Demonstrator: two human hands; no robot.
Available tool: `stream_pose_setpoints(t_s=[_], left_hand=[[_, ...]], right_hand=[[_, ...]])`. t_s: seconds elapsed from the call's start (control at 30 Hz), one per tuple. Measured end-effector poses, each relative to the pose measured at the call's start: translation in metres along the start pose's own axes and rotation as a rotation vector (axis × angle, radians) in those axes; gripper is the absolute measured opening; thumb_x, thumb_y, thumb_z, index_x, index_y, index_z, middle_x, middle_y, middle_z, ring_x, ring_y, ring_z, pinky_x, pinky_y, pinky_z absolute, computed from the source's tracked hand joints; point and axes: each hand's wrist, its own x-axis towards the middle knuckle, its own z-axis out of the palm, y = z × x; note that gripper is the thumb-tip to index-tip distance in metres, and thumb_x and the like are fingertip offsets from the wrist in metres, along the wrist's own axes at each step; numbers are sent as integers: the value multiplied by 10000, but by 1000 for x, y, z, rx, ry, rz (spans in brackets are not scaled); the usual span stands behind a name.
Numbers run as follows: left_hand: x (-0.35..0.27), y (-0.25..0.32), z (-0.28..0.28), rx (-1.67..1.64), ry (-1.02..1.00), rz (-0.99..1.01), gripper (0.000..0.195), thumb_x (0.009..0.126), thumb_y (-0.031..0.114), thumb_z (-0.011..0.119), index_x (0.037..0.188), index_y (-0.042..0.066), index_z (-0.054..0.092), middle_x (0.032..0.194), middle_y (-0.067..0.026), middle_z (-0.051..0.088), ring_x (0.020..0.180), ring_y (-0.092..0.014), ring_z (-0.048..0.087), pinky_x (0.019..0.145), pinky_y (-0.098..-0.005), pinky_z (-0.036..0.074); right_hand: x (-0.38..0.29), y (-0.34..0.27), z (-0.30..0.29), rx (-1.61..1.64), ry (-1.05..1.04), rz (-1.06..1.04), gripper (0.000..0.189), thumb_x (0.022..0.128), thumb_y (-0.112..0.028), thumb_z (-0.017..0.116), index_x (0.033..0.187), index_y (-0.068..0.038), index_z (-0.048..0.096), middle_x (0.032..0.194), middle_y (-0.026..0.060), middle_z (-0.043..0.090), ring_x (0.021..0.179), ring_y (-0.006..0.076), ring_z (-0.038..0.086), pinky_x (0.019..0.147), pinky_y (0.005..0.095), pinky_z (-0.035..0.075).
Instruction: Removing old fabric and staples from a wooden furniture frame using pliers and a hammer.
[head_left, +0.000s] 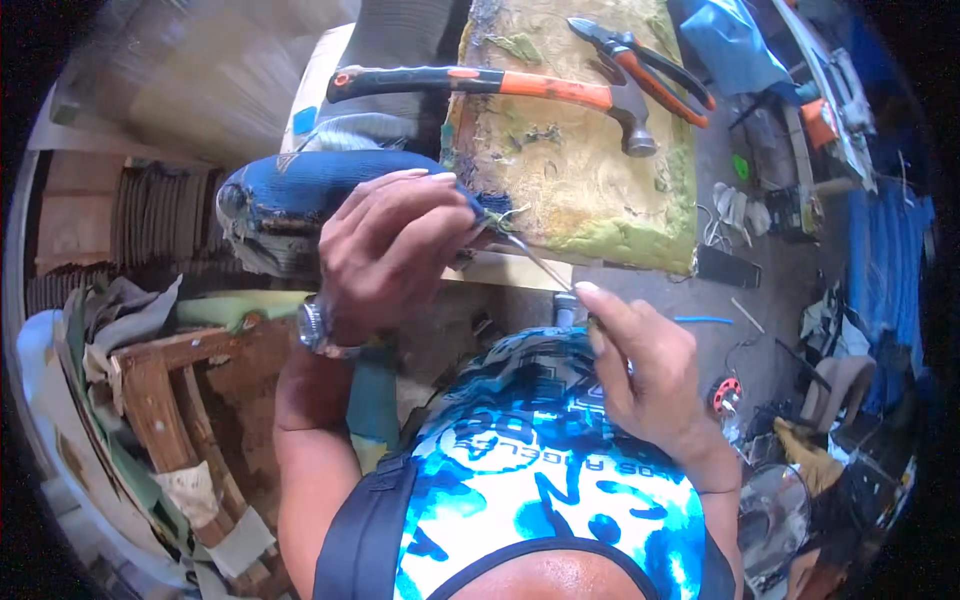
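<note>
My left hand (397, 240) presses its curled fingers against the edge of a worn, blue fabric-covered padded part (322, 184), gripping the fabric there. My right hand (645, 360) pinches a thin metal shaft tool (536, 259), its handle hidden in my palm. The tool's far end meets frayed threads (499, 217) at the fabric's edge, close to my left fingertips. Beyond my hands lies a panel with worn yellow foam (577, 187). On it rest a claw hammer (555, 88) with an orange and black handle and orange-handled cutting pliers (660, 88).
To my lower left stands a wooden frame (154, 405) with fabric scraps on it. Stacked folded material (161, 217) is behind it. Blue sheeting (892, 277) hangs at the right. A red reel (726, 395), a fan-like round guard (772, 510) and scraps crowd the floor.
</note>
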Motion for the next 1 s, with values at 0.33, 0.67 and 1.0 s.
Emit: stream_pose_setpoints(t_s=[0.33,0.67,1.0], left_hand=[[55,-22,23,21,-361,102,218,833,191,787,1002,110,676,1051,-49,678,924,-254,658,750,-405,529],[56,-3,45,16,-243,-45,148,885,203,750,930,87,668,860,-71,653,757,-288,622,681,-417,510],[74,9,32,-104,-362,31,225,839,144,782,1035,90,688,1026,-91,704,927,-315,687,755,-412,574]], right_hand=[[-14,-1,-4,-8,131,205,406,930,-80,689,1326,-50,598,871,151,657,722,362,673,641,440,543],[-18,9,11,-154,137,66,568,831,-46,733,1385,-92,615,780,89,587,624,283,629,553,430,521],[-25,0,13,-223,190,125,634,820,-78,715,1439,-93,579,777,93,565,598,280,633,523,411,539]])
